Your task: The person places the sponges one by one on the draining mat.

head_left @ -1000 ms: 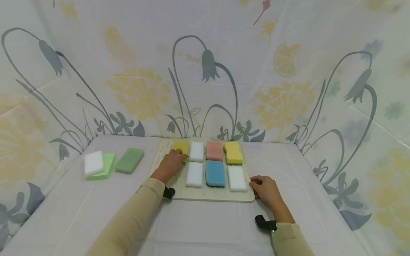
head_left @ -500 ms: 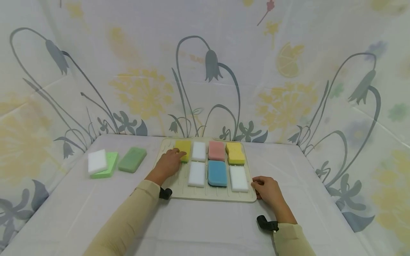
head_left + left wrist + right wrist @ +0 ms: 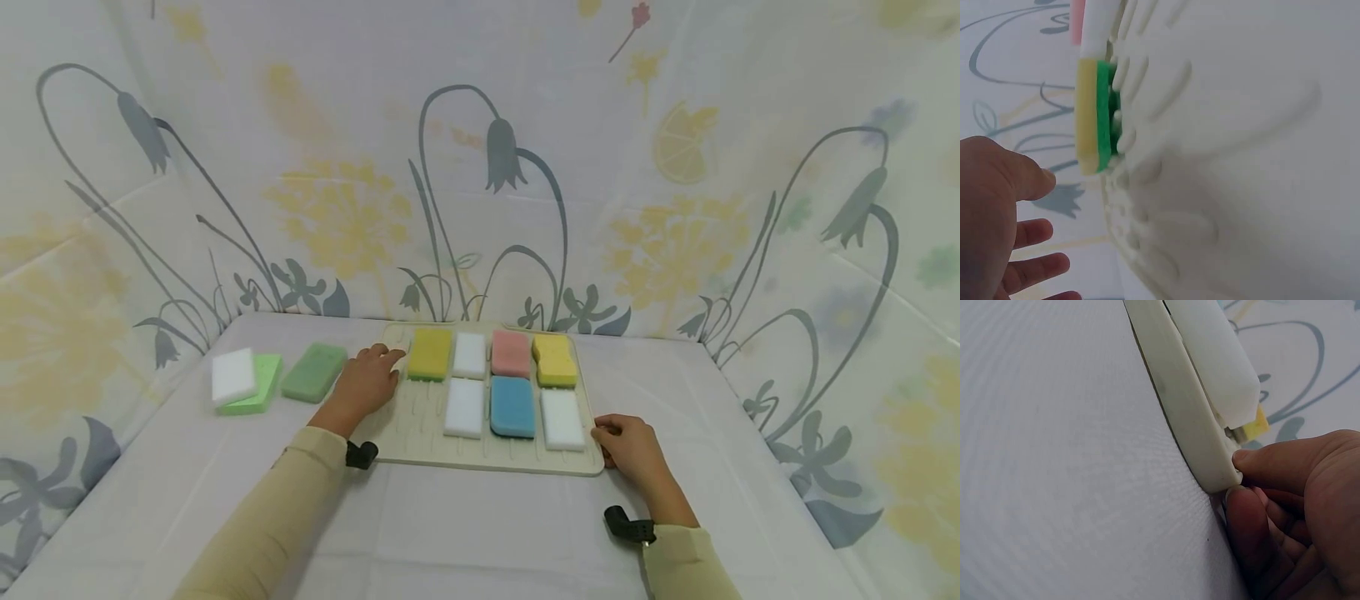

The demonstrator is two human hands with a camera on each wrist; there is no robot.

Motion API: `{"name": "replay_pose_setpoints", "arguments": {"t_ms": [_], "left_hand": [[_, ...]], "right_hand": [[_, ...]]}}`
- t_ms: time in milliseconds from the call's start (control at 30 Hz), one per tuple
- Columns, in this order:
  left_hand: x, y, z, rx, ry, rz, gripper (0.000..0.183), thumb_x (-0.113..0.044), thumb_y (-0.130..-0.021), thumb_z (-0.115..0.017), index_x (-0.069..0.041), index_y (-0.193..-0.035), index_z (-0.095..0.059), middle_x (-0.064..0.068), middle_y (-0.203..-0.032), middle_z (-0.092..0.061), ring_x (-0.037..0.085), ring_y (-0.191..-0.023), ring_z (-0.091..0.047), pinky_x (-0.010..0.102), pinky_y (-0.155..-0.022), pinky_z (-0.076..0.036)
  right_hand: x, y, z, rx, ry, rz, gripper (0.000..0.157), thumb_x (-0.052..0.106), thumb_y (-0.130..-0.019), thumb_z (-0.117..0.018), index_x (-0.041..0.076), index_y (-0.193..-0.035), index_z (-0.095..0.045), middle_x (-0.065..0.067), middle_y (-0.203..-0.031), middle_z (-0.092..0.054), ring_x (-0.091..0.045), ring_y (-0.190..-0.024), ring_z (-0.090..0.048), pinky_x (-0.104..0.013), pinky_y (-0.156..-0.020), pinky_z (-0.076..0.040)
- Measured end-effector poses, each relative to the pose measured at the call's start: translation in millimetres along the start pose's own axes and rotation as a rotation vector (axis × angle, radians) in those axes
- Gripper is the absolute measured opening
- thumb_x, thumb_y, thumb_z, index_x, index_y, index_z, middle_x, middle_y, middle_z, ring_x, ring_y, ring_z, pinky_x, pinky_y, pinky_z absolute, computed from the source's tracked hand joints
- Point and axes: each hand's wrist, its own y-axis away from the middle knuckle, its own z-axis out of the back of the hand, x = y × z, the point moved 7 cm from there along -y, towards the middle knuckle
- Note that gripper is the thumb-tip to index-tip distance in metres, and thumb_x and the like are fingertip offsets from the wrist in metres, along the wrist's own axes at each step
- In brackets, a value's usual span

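Observation:
A cream ribbed tray lies on the table with sponges in two rows. Its back row has a yellow sponge with a green underside, a small white one, a pink one and a waisted yellow one. In front are a white sponge, a blue one and another white one. My left hand hovers over the tray's left side, fingers loosely spread, apart from the green-backed yellow sponge. With thumb and finger, my right hand pinches the tray's right edge.
Left of the tray, a white sponge rests partly on a light green one. A darker green sponge lies beside them, close to my left hand. A flower-printed cloth hangs behind the white-covered table.
My left hand has let go of the yellow sponge and drawn back to the left, leaving it on the tray. My right hand keeps its hold on the tray's edge.

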Motion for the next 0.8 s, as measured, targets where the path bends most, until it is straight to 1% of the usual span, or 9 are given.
{"name": "replay_pose_setpoints", "arguments": {"t_ms": [200,300,433,633,800], "left_hand": [[18.0,11.5,10.6,-0.043,0.007,0.029,0.036,-0.017,-0.095,-0.057,-0.007,-0.129,-0.059,0.021,-0.119,-0.059,0.041,-0.104,-0.058,0.056,-0.080,-0.050],[27.8,16.5,15.0,-0.049,0.003,0.054,0.037,-0.017,-0.094,-0.058,-0.006,-0.129,-0.058,0.022,-0.118,-0.059,0.042,-0.103,-0.059,0.057,-0.078,-0.050],[42.6,22.7,16.4,-0.032,-0.004,0.098,0.040,-0.018,-0.094,-0.057,-0.004,-0.132,-0.056,0.024,-0.121,-0.057,0.045,-0.105,-0.058,0.059,-0.079,-0.049],[64.3,31.5,18.3,-0.029,-0.020,0.151,0.045,-0.020,-0.093,-0.056,-0.002,-0.134,-0.053,0.027,-0.126,-0.054,0.049,-0.111,-0.054,0.062,-0.082,-0.047],[81.6,40.4,19.0,0.000,0.001,0.213,0.048,-0.021,-0.093,-0.052,-0.003,-0.137,-0.049,0.029,-0.131,-0.049,0.052,-0.117,-0.049,0.065,-0.087,-0.043]], "right_hand": [[-0.5,0.3,-0.4,-0.002,0.004,0.001,0.034,0.020,-0.092,-0.063,0.000,-0.120,-0.065,-0.009,-0.093,-0.069,-0.012,-0.065,-0.061,-0.027,-0.056,-0.054],[-0.7,0.4,-0.6,-0.003,0.002,0.001,0.034,0.020,-0.092,-0.062,0.000,-0.120,-0.065,-0.009,-0.093,-0.069,-0.012,-0.065,-0.061,-0.028,-0.056,-0.054],[-1.6,0.5,-0.8,-0.001,0.006,0.000,0.034,0.021,-0.093,-0.062,0.001,-0.120,-0.065,-0.009,-0.093,-0.069,-0.012,-0.065,-0.061,-0.027,-0.056,-0.054],[-2.5,-0.4,-0.5,-0.003,0.013,0.003,0.035,0.021,-0.092,-0.062,0.001,-0.121,-0.065,-0.009,-0.094,-0.070,-0.012,-0.065,-0.061,-0.027,-0.056,-0.054],[-3.1,-1.4,-1.1,0.002,0.019,-0.004,0.035,0.021,-0.093,-0.062,0.001,-0.121,-0.065,-0.010,-0.095,-0.070,-0.011,-0.065,-0.061,-0.027,-0.056,-0.054]]}}
